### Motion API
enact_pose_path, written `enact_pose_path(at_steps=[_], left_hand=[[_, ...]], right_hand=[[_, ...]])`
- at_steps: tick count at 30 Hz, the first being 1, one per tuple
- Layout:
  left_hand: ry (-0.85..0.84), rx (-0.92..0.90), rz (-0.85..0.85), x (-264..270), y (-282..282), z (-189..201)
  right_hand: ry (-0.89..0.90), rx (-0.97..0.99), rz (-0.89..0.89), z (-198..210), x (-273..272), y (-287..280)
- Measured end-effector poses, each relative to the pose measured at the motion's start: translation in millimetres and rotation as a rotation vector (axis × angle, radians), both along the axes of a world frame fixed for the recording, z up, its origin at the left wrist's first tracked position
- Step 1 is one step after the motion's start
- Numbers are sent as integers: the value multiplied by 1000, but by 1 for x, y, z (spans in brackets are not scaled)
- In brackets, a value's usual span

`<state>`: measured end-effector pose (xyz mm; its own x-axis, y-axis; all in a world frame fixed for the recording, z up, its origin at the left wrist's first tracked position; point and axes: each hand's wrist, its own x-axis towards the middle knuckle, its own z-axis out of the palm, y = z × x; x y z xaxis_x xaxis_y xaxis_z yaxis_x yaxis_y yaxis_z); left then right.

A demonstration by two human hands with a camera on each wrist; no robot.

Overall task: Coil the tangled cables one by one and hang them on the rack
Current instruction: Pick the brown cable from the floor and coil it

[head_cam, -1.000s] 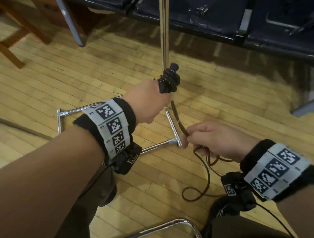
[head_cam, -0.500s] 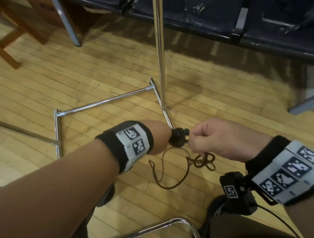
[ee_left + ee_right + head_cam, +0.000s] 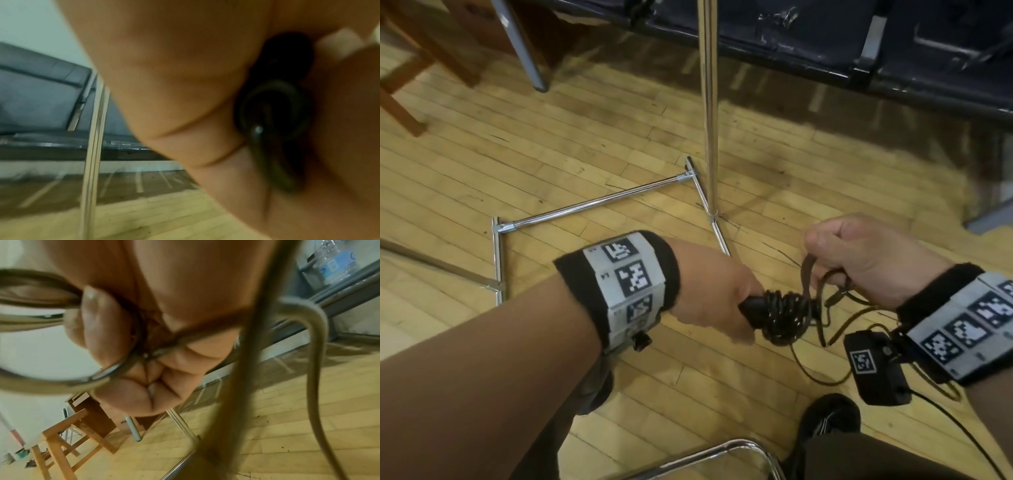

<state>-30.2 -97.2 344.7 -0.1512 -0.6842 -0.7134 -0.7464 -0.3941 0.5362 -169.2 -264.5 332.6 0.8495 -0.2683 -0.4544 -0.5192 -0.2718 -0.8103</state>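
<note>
A thin dark cable is wound into a tight black coil point(image 3: 784, 317) that my left hand point(image 3: 715, 301) grips low over the floor; the coil point(image 3: 273, 113) fills the hollow of that fist in the left wrist view. My right hand point(image 3: 859, 253) is closed around the loose brown end of the cable point(image 3: 808, 274), just right of the coil. In the right wrist view the cable point(image 3: 127, 365) runs between thumb and curled fingers. Slack loops point(image 3: 822, 373) hang below toward the floor. The chrome rack pole point(image 3: 709, 113) stands behind both hands.
The rack's chrome base bars point(image 3: 592, 205) lie on the wooden floor point(image 3: 551, 144). Dark padded seats point(image 3: 859, 41) run along the back, wooden furniture legs point(image 3: 400, 85) stand at far left. A chrome chair tube point(image 3: 715, 448) and my shoe point(image 3: 828, 418) are near the bottom.
My left hand came down from beside the pole with the coil and now sits low. My right hand has stayed on the loose end and closed in beside the coil.
</note>
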Motion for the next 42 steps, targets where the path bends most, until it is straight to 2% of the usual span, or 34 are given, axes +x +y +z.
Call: enact_pose_path(at_steps=[3,5,8,12,14,16,17,19,22,24,29,32,34,36,39,41,42], left_hand=[[-185,11,-113,-7,2,-8],[-199,22,-149,-12,3,-10],[-130,-9,-156,-13,4,-9],[38,-43,42,6,9,-4],[218,-62,175,16,11,-1],[470,-106,303,21,10,1],[562,-156,368,23,9,2],[666,-267,531,25,6,0],[808,-349,734,23,1,-6],[857,-365,806,22,-1,-8],[849,-390,878,21,-6,-8],[837,-409,967,28,-7,-7],[786,-419,1034,35,-8,-6],[597,-399,1070,42,-8,-7],[48,-331,942,41,-9,-10],[-301,-283,750,33,-11,-12],[-400,-250,672,27,-12,-15]], right_hand=[[47,-74,108,-3,0,1],[44,-97,116,-8,1,7],[27,-139,119,-15,4,18],[14,-72,25,-25,6,24],[-21,38,-85,-29,8,25],[-88,198,-245,-27,13,27],[-125,214,-291,-27,14,26],[-188,273,-361,-23,14,27],[-212,287,-309,-19,16,28],[-230,289,-277,-15,17,28],[-216,349,-141,-12,14,24],[-122,313,-19,-14,11,24],[-10,273,82,-18,9,27],[46,221,138,-20,7,30],[78,149,206,-12,7,29],[83,239,243,-5,9,29],[76,265,253,-4,9,31]])
